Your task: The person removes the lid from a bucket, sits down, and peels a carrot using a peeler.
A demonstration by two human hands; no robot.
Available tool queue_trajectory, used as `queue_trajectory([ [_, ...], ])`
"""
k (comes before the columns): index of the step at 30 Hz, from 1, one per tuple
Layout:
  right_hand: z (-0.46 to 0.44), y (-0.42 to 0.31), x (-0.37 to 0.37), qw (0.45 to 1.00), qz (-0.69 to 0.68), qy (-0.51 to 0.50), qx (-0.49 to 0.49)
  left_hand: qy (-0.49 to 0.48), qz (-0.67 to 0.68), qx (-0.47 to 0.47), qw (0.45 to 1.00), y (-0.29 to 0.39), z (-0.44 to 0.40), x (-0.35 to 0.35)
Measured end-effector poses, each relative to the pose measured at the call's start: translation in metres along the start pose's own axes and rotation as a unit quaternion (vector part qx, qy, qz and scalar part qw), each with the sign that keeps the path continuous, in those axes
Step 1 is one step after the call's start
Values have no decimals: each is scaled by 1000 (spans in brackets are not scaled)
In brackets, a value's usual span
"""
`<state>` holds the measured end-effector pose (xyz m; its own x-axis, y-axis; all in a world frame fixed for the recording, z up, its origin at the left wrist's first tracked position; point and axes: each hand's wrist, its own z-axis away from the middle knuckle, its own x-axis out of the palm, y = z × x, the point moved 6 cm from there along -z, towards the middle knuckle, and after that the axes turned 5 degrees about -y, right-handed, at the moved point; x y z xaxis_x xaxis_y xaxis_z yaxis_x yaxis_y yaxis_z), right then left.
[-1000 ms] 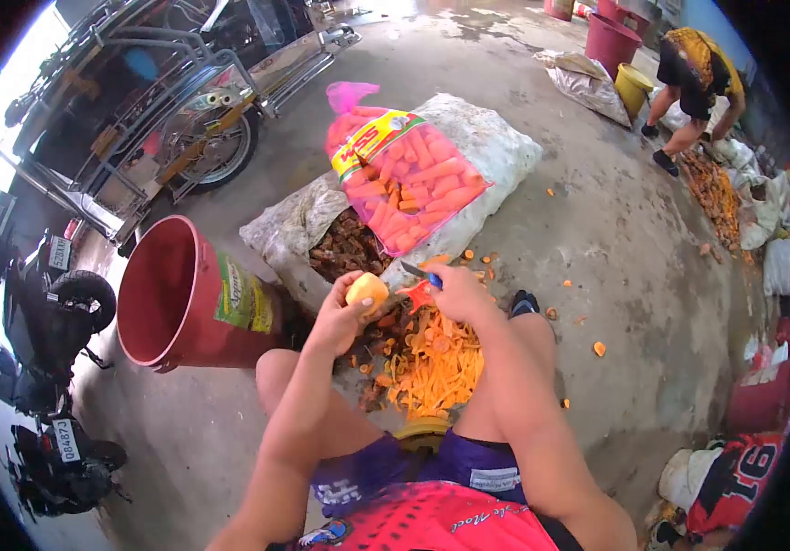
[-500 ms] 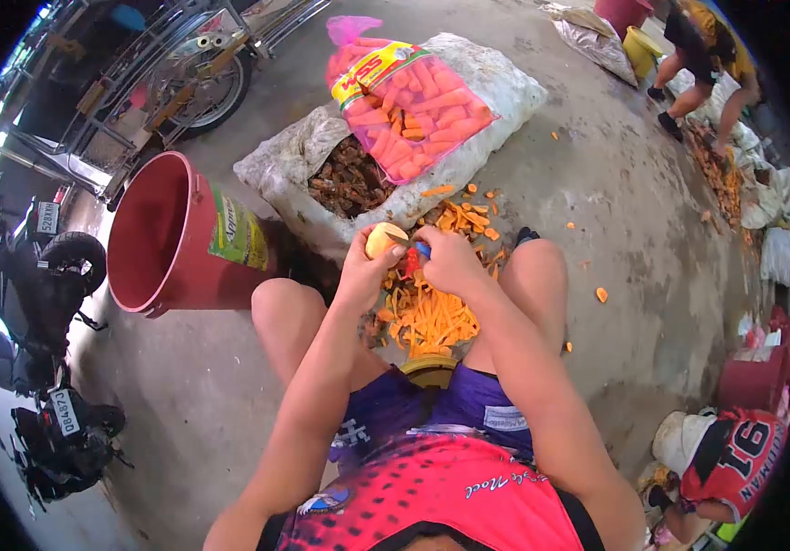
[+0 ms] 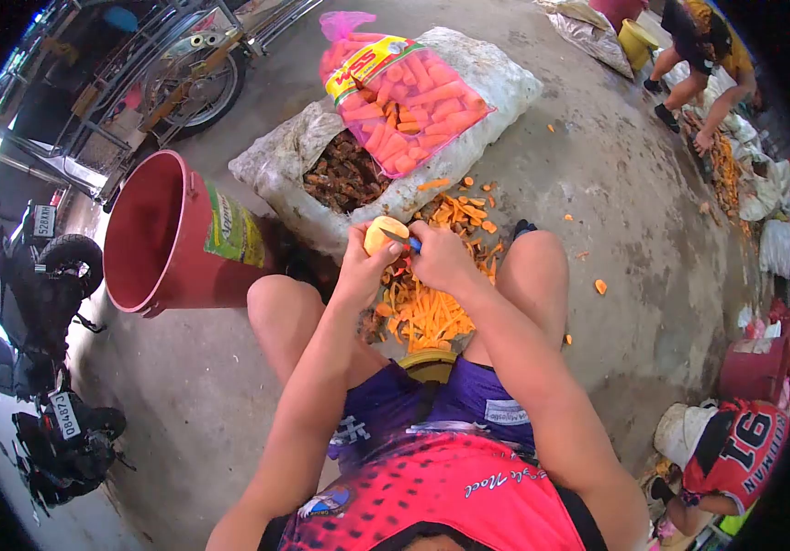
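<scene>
My left hand (image 3: 365,263) is closed round a pale orange piece of carrot (image 3: 384,235). Close on its right, my right hand (image 3: 438,254) grips a knife (image 3: 396,238) with a blue handle, and the blade lies against the cut face of the piece. Below both hands, orange peelings (image 3: 430,312) are heaped on the floor between my legs. Beyond them a pink mesh bag of peeled carrots (image 3: 413,101) rests on a white sack (image 3: 496,83). Dark, unpeeled roots (image 3: 347,173) show in the mouth of an open sack.
A large red bin (image 3: 158,234) stands left of my knee. Motorcycles (image 3: 60,275) are parked farther left. One person (image 3: 702,55) bends over scraps at the upper right; another, in a red jersey (image 3: 748,450), is at the lower right. Carrot bits dot the concrete floor (image 3: 633,239).
The knife blade has come from beside the carrot piece onto it, and my hands have drawn together. The view has tilted, so the bag and bin sit higher.
</scene>
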<state>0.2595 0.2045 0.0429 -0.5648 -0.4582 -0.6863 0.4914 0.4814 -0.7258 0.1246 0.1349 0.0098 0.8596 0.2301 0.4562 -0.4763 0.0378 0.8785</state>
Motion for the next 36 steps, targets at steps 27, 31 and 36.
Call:
queue_trajectory([
  [27, 7, 25, 8, 997, -17, -12, 79, 51, -46, -21, 997, -12, -3, -4],
  [31, 2, 43, 11, 991, -5, -32, 130, -24, -56, -37, 997, -9, 0, 7],
  [36, 5, 29, 0, 993, -14, -39, 109, 43, -106, -28, 993, -13, -7, -1],
])
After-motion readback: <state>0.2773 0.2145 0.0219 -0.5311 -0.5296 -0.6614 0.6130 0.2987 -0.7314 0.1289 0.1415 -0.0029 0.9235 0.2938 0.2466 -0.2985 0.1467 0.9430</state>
